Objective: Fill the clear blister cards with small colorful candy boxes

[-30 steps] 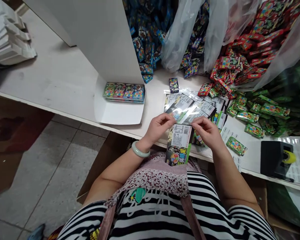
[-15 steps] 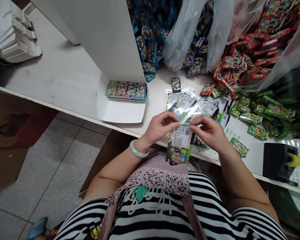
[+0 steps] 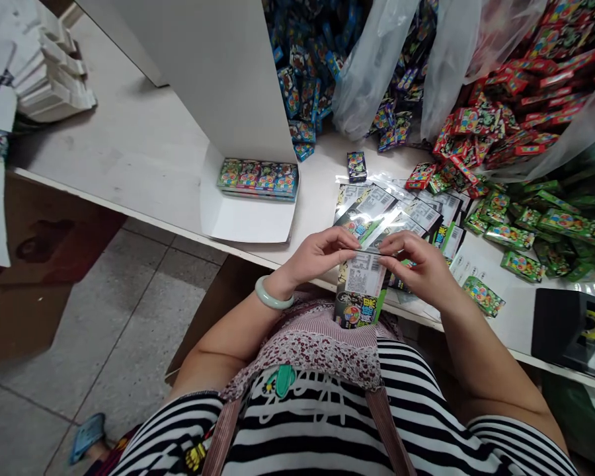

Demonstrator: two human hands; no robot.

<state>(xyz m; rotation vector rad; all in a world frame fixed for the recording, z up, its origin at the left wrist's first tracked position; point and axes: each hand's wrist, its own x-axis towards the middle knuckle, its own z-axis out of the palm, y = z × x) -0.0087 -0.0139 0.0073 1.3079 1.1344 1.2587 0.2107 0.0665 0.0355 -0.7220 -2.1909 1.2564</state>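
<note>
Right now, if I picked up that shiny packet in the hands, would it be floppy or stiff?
Probably floppy: the packet looks like thin film, pinched at its top by the left hand and right hand. Likely light, since a small pinch holds it up. Its glossy surface may feel slippery.

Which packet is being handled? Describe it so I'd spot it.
Find the near edge of the white table, beside the fanned flat packets. There the left hand and right hand pinch the top of one packet. It alone is upright, off the table, barcode label showing.
</note>
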